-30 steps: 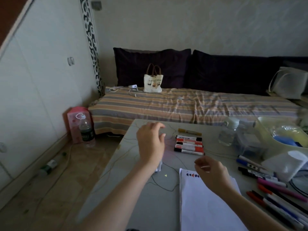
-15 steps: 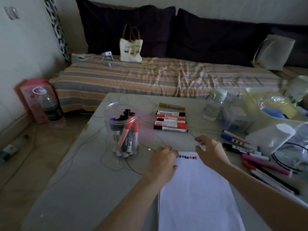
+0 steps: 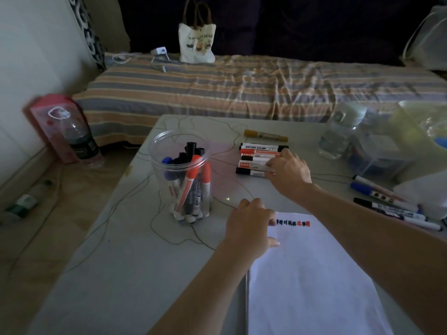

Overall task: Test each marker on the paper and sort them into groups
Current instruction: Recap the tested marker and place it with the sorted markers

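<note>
White paper lies at the table's near edge, right of centre, and your left hand presses its far-left corner with fingers curled over the edge, pinning the sheet. Your right hand reaches over the sorted row of markers near the middle of the table; fingers rest on the row's right ends, and whether they pinch one marker or just touch you cannot tell from here. If you are adding a tested marker, lay it parallel, caps aligned left like the others, and keep the paper pinned. Clear plastic jar left of centre holds the untested markers, caps up. A yellow marker sits alone beyond the row; loose markers lie at the right edge. Paper's top shows a line of red and dark test scribbles, not readable. Marker labels too blurred to read; the tote bag print is illegible.
</note>
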`<state>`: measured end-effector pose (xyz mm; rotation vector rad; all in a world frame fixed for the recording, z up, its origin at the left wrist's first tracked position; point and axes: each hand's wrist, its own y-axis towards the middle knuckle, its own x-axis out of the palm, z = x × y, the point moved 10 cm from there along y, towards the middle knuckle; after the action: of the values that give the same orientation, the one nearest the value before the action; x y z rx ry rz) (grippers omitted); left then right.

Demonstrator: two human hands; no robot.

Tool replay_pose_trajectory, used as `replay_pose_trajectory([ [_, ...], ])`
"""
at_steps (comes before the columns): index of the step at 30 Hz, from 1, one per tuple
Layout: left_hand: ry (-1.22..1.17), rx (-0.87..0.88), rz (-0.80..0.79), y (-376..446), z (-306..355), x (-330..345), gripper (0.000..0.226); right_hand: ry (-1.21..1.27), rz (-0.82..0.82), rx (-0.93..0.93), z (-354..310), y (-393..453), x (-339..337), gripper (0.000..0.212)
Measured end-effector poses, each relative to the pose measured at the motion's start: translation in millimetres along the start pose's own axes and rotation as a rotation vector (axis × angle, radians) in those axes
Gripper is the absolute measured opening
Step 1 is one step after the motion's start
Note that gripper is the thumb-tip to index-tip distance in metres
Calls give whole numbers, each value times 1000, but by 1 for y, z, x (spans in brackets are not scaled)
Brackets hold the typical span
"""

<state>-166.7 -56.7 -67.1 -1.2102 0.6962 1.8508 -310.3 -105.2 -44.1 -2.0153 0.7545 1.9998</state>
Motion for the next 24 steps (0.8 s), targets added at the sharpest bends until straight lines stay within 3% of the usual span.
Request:
replay_pose_trajectory([
  [4, 18, -1, 7, 1, 0, 0, 41, 139, 93, -29, -1, -2, -9, 23],
  [9, -26, -5, 18, -2, -2, 0, 46, 473, 299, -66, 9, -48, -84, 14],
  [12, -114, -39, 82, -5, -6, -7, 51, 782, 196, 92, 34, -95, -94, 10],
  [15, -477, -179, 131, -9, -9, -18, 45, 1070, 13, 283, 56, -146, -73, 9],
  [19, -1083, -391, -20, -21, 12, 2, 34, 1492, -183, 532, 61, -198, -46, 15],
  [22, -1423, -478, -52, -29, 28, 10, 24, 1665, -276, 594, 51, -211, -42, 31],
  [24, -1603, -533, 22, -31, 29, 7, 23, 1701, -273, 635, 52, -214, -41, 30],
])
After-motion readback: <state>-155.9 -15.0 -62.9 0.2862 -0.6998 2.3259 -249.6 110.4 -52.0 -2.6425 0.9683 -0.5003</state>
